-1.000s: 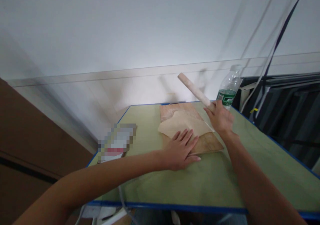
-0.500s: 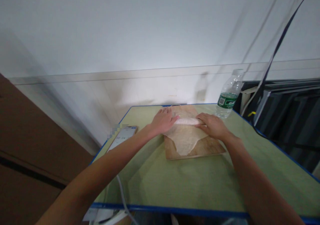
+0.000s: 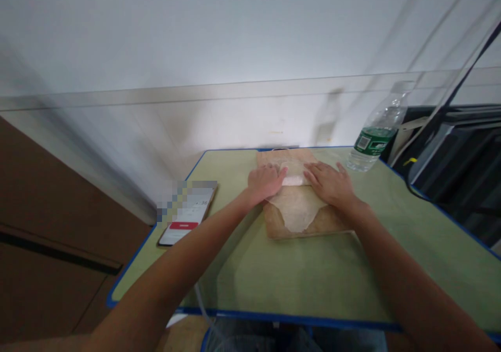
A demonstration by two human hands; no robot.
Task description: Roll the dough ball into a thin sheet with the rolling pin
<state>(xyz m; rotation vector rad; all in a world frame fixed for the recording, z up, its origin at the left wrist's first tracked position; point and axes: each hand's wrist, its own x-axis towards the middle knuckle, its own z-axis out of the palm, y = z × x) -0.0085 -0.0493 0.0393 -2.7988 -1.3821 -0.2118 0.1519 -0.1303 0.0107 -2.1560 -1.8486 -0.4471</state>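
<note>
A wooden board lies on the green table, with a thin, pale, see-through sheet spread over it. The sheet's near edge is ragged and its kind is unclear, perhaps a wrapper skin. Across its far part runs a whitish roll. Curled over the roll's left end is my left hand, its thumb resting on the roll. At the right end my right hand holds it with thumb and fingertips, the little finger lifted away. Both palms hide the roll's ends.
A phone with a lit screen lies on the left of the table. A clear bottle with a green label stands at the back right, by dark folders and a strap. A white cable hangs over the front edge.
The camera view has shifted, showing more of the phone and the table's front. Both hands stay at the roll; my right hand's fingers are more spread and turned further over it.
</note>
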